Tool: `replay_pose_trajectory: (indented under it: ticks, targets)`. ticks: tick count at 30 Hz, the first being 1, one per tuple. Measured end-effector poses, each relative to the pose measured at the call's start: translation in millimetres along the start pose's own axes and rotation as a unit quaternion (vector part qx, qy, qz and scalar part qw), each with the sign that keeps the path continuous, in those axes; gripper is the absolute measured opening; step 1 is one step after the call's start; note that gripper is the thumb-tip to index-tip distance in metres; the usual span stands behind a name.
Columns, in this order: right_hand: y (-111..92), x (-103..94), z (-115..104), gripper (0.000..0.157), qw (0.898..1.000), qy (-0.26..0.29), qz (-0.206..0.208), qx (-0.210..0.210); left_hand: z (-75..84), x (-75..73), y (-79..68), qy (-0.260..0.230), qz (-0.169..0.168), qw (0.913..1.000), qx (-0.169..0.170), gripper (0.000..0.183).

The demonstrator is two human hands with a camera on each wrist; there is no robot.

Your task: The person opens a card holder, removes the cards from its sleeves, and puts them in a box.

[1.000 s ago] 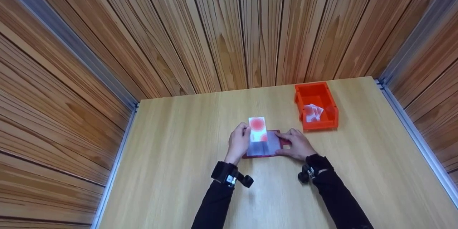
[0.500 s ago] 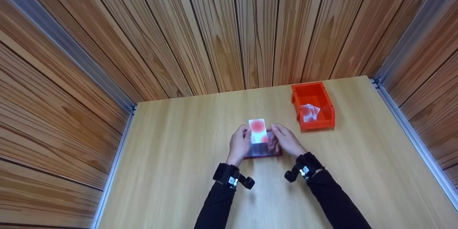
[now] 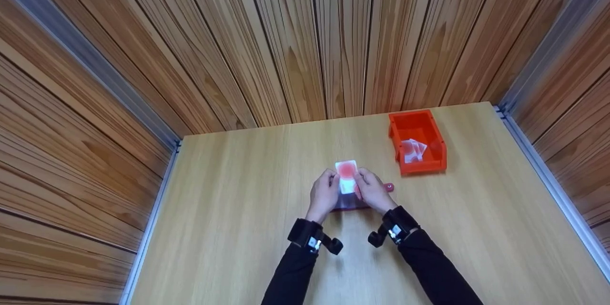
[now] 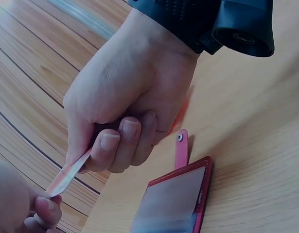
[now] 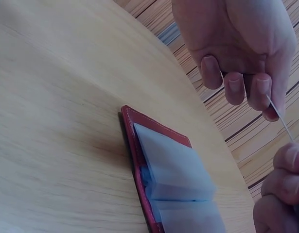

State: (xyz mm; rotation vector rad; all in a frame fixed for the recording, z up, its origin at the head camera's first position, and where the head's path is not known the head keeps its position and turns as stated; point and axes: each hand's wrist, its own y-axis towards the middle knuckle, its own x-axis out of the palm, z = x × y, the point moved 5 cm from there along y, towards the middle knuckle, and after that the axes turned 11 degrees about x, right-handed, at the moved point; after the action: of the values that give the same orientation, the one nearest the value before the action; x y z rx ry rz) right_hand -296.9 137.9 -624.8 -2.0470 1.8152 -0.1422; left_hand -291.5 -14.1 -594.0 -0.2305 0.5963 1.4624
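A white card with red circles (image 3: pixel 347 171) is held up between my two hands. My left hand (image 3: pixel 324 194) pinches its left edge, thumb against the curled fingers. My right hand (image 3: pixel 373 191) pinches the opposite edge; in the left wrist view, the right hand's fingers (image 4: pixel 124 141) are curled with the card (image 4: pixel 67 180) tilted under its thumb. Below both hands a red card holder with clear sleeves (image 5: pixel 173 167) lies opened on the table, apart from the card. Its snap strap (image 4: pixel 181 148) sticks out to the right. The hands hide part of the holder in the head view.
An orange-red bin (image 3: pixel 422 167) stands at the back right of the wooden table (image 3: pixel 238 200), with several white and red cards (image 3: pixel 413 150) inside. Wood-plank walls (image 3: pixel 305 47) rise behind and at both sides.
My right hand has left the holder's right side and moved left to pinch the card. My left hand has shifted slightly right with the card, which now sits a little further right.
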Motion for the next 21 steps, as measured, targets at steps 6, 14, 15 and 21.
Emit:
replay_pose_trajectory:
  ticks: [6, 14, 15, 21]
  targets:
    - [3, -2.5, -1, 0.024, 0.999, -0.015, 0.025, -0.027, -3.3, 3.0, 2.1, 0.003, -0.002, 0.9999, 0.009, 0.017]
    - [2, -14.3, -3, 0.024, 0.998, -0.05, 0.042, -0.022, -18.5, 6.8, 0.1, 0.019, -0.006, 0.9997, 0.01, 0.014]
    - [2, -16.3, -4, 0.024, 0.998, -0.048, 0.044, -0.019, -20.5, 7.7, -0.9, 0.038, -0.008, 0.999, 0.023, 0.011]
    - [-1, -30.9, -6, 0.024, 0.998, -0.044, 0.051, -0.008, -35.2, 19.8, -8.2, 0.14, -0.035, 0.9867, 0.075, 0.007]
